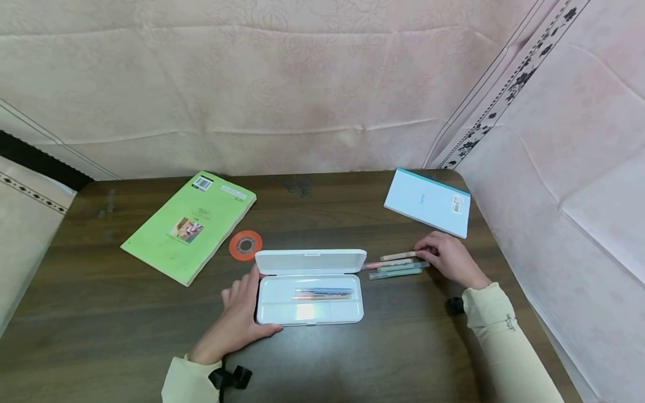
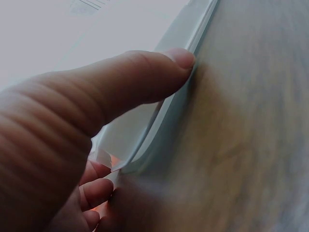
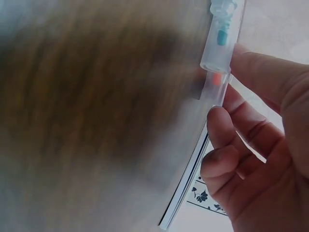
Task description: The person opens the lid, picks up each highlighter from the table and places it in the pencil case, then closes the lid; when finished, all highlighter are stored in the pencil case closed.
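Observation:
A white pencil case lies with its lid raised, holding several pens. My left hand grips the left end of the case. Its thumb lies over the front edge, while the other fingers reach round the left side. To the right of the case are several pens lying side by side. My right hand pinches the end of a pale pen at the back of that group. In the right wrist view, a clear cap with a teal part shows beside the thumb.
Left of the case lie an orange tape roll and a green book. A light blue notebook lies behind my right hand. Patterned cloth hangs behind and to the right of the wooden table.

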Tool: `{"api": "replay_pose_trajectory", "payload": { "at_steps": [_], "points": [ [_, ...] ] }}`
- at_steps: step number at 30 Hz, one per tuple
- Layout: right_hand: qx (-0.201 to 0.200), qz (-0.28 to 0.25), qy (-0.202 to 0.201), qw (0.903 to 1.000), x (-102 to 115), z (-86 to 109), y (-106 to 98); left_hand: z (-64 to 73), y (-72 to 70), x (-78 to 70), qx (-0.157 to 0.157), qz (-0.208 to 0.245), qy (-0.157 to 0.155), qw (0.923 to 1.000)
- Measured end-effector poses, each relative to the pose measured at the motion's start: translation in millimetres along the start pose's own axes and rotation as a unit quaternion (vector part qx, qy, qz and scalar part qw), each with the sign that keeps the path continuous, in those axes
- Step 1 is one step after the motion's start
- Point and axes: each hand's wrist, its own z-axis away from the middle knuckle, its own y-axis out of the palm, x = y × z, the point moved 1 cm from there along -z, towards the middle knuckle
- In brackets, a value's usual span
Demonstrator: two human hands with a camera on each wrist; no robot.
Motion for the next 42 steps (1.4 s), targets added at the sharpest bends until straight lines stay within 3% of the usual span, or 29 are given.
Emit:
{"api": "replay_pose_trajectory", "payload": {
  "at_steps": [15, 22, 31, 42],
  "points": [
    [-0.014, 0.013, -0.012, 0.9998, 6, 3.0, -3, 0.9, 0.1, -1.3, -0.003, 0.001, 0.001, 1.0000],
    [0.004, 0.016, -0.015, 0.9998, 28, 7.5, -11, 0.1, -0.2, -0.9, -0.007, -0.005, 0.004, 1.0000],
    [0.017, 0.008, -0.071, 0.9973, 64, 10.5, -6, 0.8, -0.8, -1.5, -0.002, 0.002, 0.000, 1.0000],
    [0.058, -0.007, -0.060, 0.9965, 83, 10.6, 0, 1.5, 0.0, -0.8, 0.004, 0.005, -0.004, 1.0000]
  ]
}}
